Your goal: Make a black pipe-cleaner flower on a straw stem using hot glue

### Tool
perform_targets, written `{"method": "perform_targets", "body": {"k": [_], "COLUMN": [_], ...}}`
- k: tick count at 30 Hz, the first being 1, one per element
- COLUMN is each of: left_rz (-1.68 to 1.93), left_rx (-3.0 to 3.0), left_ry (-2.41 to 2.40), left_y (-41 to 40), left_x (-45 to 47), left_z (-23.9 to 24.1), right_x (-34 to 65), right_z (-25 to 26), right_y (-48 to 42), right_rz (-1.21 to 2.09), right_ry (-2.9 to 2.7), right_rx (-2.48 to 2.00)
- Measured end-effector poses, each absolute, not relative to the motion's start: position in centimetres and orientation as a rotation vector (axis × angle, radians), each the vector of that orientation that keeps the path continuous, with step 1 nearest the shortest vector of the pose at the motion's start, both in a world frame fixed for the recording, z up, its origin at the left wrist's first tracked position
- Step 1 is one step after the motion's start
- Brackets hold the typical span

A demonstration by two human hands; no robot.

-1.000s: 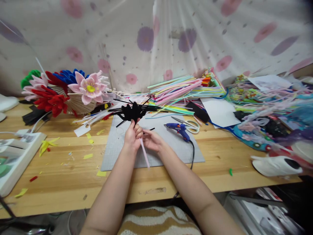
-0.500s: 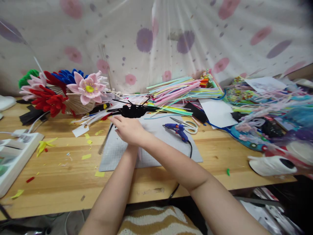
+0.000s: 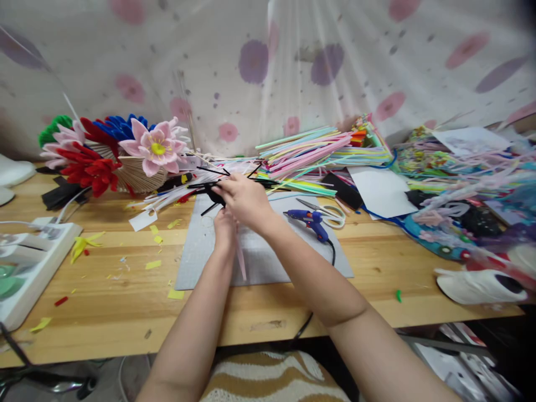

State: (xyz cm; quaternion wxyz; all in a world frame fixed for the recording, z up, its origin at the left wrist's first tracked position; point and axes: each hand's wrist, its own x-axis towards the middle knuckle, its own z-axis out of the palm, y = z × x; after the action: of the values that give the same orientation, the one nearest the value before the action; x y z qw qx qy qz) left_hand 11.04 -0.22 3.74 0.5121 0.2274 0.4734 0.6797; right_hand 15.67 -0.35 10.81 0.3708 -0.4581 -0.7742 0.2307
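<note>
A black fuzzy pipe-cleaner piece (image 3: 214, 193) with thin black strands poking out is held up over the grey cutting mat (image 3: 268, 262). From below, my left hand (image 3: 226, 228) is closed around its lower part; most of those fingers are hidden. My right hand (image 3: 248, 202) lies across the top, its bent fingers closed on the black fuzz and covering much of it. A pale pink strip (image 3: 241, 261) hangs down beneath the hands. To the right on the mat lie a blue glue gun (image 3: 309, 220) and scissors (image 3: 329, 215).
Pipe-cleaner flowers (image 3: 154, 148) stand at back left, beside a white power strip (image 3: 46, 262). Bundles of coloured pipe cleaners (image 3: 310, 153) lie along the back. A white thread spool (image 3: 473, 286) sits at the right edge. Yellow scraps (image 3: 153, 264) dot the wood.
My right hand has moved up and right from in front of my left hand onto the black piece, now covering much of it. My left hand and the pink strip show more. The view has shifted slightly.
</note>
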Motion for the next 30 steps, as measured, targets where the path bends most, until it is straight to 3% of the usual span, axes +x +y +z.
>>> {"method": "perform_targets", "body": {"k": [7, 12, 22, 30], "left_rz": [1.439, 1.422, 1.005, 0.939], "left_rx": [0.539, 0.509, 0.049, -0.15], "left_ry": [1.244, 1.233, 0.771, 0.495], "left_y": [-2.1, -1.8, -1.9, -2.3], "left_x": [11.0, 12.0, 10.2, 10.1], "left_z": [2.1, 1.6, 2.5, 1.8], "right_x": [19.8, 19.8, 21.6, 23.0], "right_z": [8.4, 6.9, 2.8, 1.6], "right_y": [0.0, -1.0, -2.0, -2.5], "right_rz": [1.295, 1.328, 1.45, 1.502], "right_ry": [-1.468, -1.366, -0.891, -0.625], "right_rx": [-0.867, -0.694, -0.644, -0.7]}}
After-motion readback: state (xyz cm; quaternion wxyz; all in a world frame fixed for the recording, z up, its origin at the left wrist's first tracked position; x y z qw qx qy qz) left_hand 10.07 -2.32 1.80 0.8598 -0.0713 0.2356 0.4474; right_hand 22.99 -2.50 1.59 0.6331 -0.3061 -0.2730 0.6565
